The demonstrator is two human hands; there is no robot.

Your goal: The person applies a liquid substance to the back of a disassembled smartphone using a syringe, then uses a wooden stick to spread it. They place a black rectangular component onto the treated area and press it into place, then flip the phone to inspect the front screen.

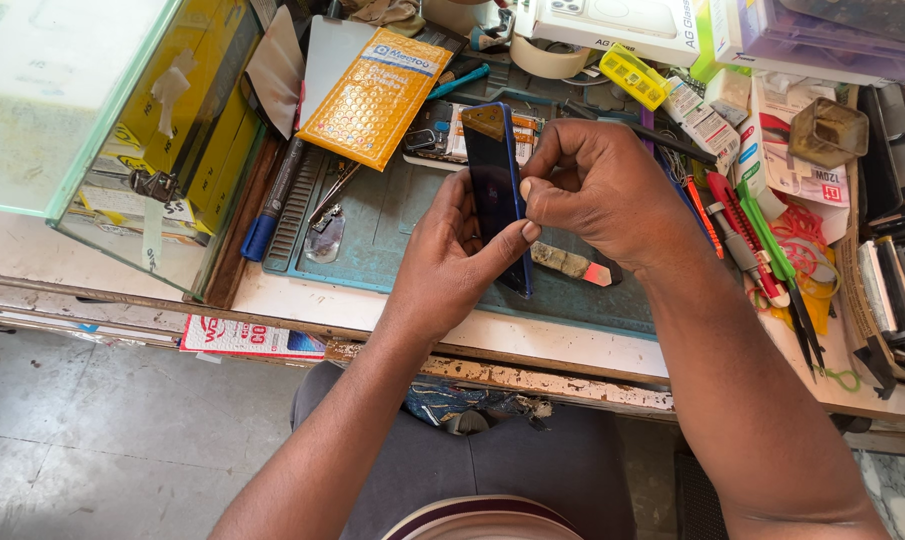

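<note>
The glass case (92,130) at left holds yellow boxes (217,110). Above the teal work mat (392,240), the left hand (452,255) grasps the blue phone (497,190) on edge; the right hand (597,190) pinches its right rim. The mat's near edge lies bare. Screwdrivers (762,250) and a yellow padded envelope (374,95) crowd the sides.

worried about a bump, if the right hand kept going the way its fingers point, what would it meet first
Probably the blue phone that its fingertips already pinch; beyond that, the left hand, though depth is unclear.
</note>
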